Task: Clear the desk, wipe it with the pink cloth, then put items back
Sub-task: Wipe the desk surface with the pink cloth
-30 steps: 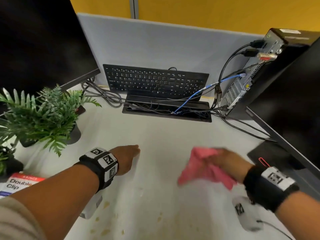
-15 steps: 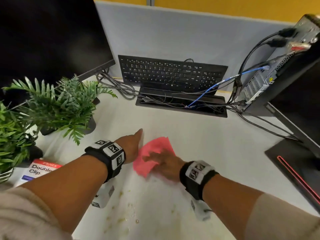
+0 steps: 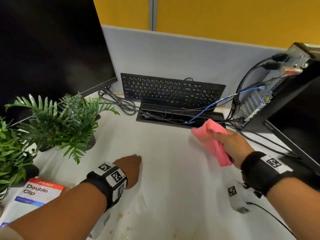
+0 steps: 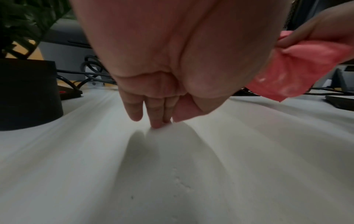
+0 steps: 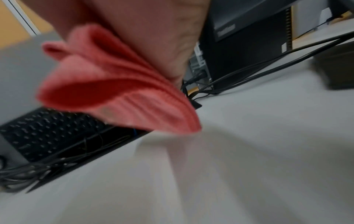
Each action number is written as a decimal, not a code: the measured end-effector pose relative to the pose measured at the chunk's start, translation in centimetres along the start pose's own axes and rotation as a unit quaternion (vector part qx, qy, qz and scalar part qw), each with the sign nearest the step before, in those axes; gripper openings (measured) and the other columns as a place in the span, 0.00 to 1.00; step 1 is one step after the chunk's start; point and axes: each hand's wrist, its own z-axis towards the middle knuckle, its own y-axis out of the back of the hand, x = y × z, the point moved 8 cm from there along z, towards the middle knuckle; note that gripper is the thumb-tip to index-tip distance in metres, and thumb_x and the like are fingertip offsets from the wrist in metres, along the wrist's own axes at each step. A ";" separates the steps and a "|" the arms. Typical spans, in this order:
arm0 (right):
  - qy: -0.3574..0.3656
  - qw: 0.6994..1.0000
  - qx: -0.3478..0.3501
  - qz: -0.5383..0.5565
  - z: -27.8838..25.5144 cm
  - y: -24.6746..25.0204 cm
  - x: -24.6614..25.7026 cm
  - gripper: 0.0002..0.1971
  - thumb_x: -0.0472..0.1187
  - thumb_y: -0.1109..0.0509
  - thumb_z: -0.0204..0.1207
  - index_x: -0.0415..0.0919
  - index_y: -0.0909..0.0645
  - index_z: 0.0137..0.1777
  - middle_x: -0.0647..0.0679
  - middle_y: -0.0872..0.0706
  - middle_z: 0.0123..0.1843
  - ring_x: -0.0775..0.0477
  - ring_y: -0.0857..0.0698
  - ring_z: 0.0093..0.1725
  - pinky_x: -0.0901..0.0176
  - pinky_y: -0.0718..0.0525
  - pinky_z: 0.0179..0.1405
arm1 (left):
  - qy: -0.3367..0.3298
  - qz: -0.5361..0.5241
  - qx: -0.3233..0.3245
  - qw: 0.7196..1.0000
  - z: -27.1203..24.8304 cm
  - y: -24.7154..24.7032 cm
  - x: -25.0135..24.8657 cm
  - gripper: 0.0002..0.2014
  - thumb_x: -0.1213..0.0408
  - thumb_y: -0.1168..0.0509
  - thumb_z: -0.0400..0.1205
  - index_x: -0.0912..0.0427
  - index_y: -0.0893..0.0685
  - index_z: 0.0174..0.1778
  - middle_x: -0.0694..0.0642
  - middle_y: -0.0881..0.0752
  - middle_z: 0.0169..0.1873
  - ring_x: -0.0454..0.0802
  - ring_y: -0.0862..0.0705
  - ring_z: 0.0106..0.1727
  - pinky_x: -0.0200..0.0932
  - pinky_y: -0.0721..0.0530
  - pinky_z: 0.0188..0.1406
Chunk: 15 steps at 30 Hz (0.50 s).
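White desk (image 3: pixel 166 170) under yellow wall: the right hand (image 3: pixel 232 144) grips the bunched pink cloth (image 3: pixel 210 137), folds spilling out past the fingers toward the cable tray, just off the surface. Left hand (image 3: pixel 130 168), fingers straight, touches the desk. One box (image 3: pixel 37 192) reads "Double Clip". Two plants, two monitors, one keyboard (image 3: pixel 171 91).
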 end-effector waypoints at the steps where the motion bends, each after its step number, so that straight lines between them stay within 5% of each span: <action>1: 0.003 0.999 -0.032 0.005 1.6 -0.4 0.3 0.07 0.48 0.32 0.79 0.48 0.17 0.52 0.46 0.12 0.46 0.44 0.15 0.41 0.51 0.16 0.42 | 0.009 -0.003 -0.004 1.000 0.0 0.1 0.3 0.33 0.64 0.48 0.88 0.59 0.58 0.85 0.55 0.53 0.86 0.50 0.50 0.87 0.44 0.53 0.85; 5: 0.012 0.996 0.042 -0.078 6.4 -10.4 -1.2 0.09 0.55 0.31 0.76 0.53 0.21 0.51 0.54 0.19 0.39 0.50 0.22 0.35 0.66 0.26 0.30 | 0.032 -0.084 -0.016 0.996 -0.7 1.1 1.0 0.33 0.66 0.48 0.87 0.57 0.58 0.86 0.55 0.47 0.86 0.52 0.45 0.86 0.43 0.49 0.84; 7: 0.021 0.984 0.121 -0.126 6.9 -16.8 -1.9 0.14 0.51 0.34 0.78 0.57 0.23 0.64 0.49 0.17 0.50 0.47 0.20 0.41 0.69 0.23 0.31 | 0.041 -0.121 -0.028 0.991 -1.1 1.6 1.5 0.35 0.68 0.48 0.85 0.57 0.58 0.86 0.57 0.40 0.84 0.53 0.38 0.83 0.43 0.42 0.82; 9: 0.052 0.956 0.212 -0.195 5.5 -22.0 -1.4 0.24 0.48 0.36 0.81 0.54 0.31 0.78 0.45 0.24 0.74 0.44 0.20 0.66 0.72 0.25 0.58 | 0.053 -0.138 -0.054 0.988 -1.4 2.3 2.2 0.35 0.69 0.47 0.84 0.61 0.57 0.85 0.60 0.32 0.80 0.56 0.30 0.78 0.44 0.34 0.78; 11: 0.100 0.908 0.287 -0.288 2.1 -25.1 -0.8 0.27 0.46 0.36 0.82 0.51 0.34 0.81 0.46 0.36 0.83 0.45 0.35 0.81 0.62 0.39 0.76 | 0.077 -0.144 -0.076 0.984 -1.9 2.7 3.3 0.35 0.69 0.45 0.83 0.65 0.53 0.85 0.64 0.26 0.74 0.59 0.24 0.73 0.46 0.27 0.72; 13: 0.097 0.896 0.361 -0.239 -2.1 -26.0 -1.3 0.21 0.42 0.34 0.81 0.43 0.24 0.74 0.44 0.25 0.75 0.45 0.27 0.72 0.56 0.37 0.75 | 0.072 -0.132 -0.080 0.985 -2.3 2.9 3.5 0.32 0.67 0.42 0.82 0.66 0.45 0.82 0.64 0.21 0.70 0.61 0.20 0.69 0.49 0.23 0.69; 15: 0.072 0.892 0.428 -0.130 -6.8 -25.4 -2.1 0.08 0.35 0.31 0.77 0.32 0.18 0.54 0.45 0.16 0.51 0.47 0.22 0.53 0.48 0.28 0.65 | 0.047 -0.106 -0.051 0.992 -2.8 2.4 2.9 0.28 0.63 0.40 0.82 0.64 0.37 0.78 0.63 0.19 0.67 0.62 0.19 0.68 0.53 0.21 0.67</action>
